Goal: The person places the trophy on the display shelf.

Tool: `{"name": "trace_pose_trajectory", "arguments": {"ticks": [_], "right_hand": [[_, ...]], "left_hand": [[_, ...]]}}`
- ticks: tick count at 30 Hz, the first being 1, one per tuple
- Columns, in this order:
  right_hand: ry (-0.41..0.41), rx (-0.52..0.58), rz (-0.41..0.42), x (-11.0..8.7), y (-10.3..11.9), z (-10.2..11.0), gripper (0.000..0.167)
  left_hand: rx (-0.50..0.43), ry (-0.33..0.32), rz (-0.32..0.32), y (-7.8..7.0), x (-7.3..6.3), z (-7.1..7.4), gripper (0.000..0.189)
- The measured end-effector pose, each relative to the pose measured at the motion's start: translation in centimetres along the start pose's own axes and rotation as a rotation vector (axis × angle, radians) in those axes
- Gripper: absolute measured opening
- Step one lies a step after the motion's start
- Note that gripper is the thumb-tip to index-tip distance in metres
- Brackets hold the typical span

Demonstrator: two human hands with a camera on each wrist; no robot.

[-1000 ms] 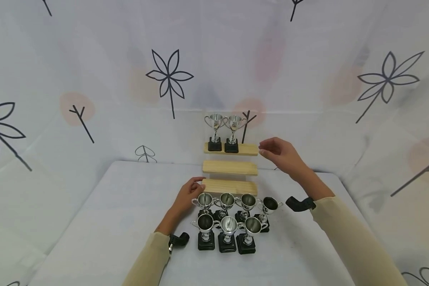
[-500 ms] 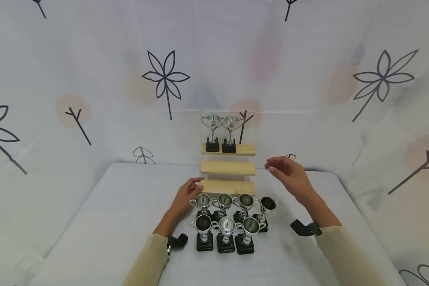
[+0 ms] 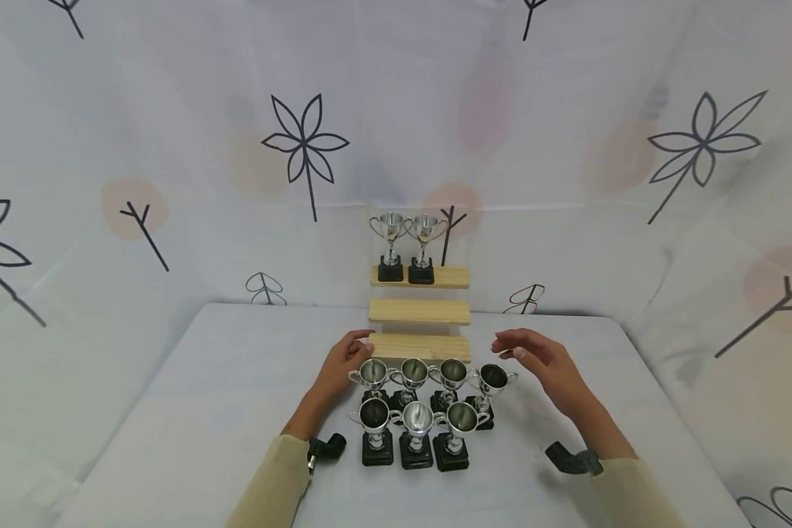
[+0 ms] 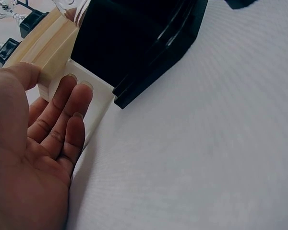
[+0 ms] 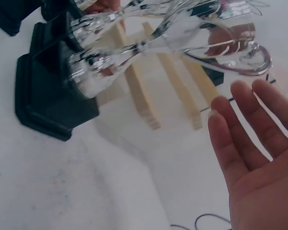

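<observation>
A three-tier display rack with light wooden shelves (image 3: 419,347) stands at the back of the table. My left hand (image 3: 338,370) holds the left end of its lowest shelf; in the left wrist view the thumb (image 4: 26,74) lies on the wood and the fingers sit under it. Two silver trophies (image 3: 391,268) on black bases stand on the top shelf. Several more trophies (image 3: 416,440) are in two rows in front of the rack. To the right of the back row, my right hand (image 3: 548,367) hovers with loosely bent fingers, holding nothing, near the rightmost trophy (image 5: 62,91).
The white table (image 3: 237,411) reaches to left and right of the rack. A patterned cloth backdrop (image 3: 204,110) hangs behind it. The trophies' handles nearly touch or overlap each other in the rows.
My right hand has come down from beside the top shelf toward the rightmost front trophy. The left hand stays on the lowest shelf, and the trophies have not moved.
</observation>
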State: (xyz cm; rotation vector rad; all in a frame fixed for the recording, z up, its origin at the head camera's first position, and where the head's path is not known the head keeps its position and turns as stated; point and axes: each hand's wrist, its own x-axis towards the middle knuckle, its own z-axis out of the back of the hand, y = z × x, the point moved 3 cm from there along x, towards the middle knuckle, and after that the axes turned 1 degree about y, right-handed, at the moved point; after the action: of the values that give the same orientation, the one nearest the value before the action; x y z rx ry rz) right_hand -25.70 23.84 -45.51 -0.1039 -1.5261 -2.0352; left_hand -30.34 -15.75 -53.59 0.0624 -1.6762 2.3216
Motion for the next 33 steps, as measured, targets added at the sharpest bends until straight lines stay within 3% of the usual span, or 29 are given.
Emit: {"name": "trace_pose_trajectory", "arguments": {"ticks": [8,11,16,24,33], "right_hand": [[0.158,0.162,0.158,-1.6,-1.1,-0.6,0.055],[0.198,0.156,0.133,-1.8,-1.4,-0.9,0.062],[0.217,0.051,0.039,-2.1,-2.0,-1.6,0.068],[0.175,-0.012,0.018,-2.2,-2.7,-2.6,0.043],[0.176,0.029,-0.009,-2.4,-3.4,-3.3,0.042]], "left_hand": [[0.002,-0.003,0.022,0.0,0.0,0.0,0.042],[-0.002,-0.012,0.016,0.0,0.0,-0.1,0.042],[-0.010,-0.006,0.013,-0.1,0.0,-0.1,0.042],[-0.019,-0.009,0.005,0.2,0.1,-0.2,0.043],[-0.008,-0.052,0.030,0.3,0.0,-0.5,0.041]]}}
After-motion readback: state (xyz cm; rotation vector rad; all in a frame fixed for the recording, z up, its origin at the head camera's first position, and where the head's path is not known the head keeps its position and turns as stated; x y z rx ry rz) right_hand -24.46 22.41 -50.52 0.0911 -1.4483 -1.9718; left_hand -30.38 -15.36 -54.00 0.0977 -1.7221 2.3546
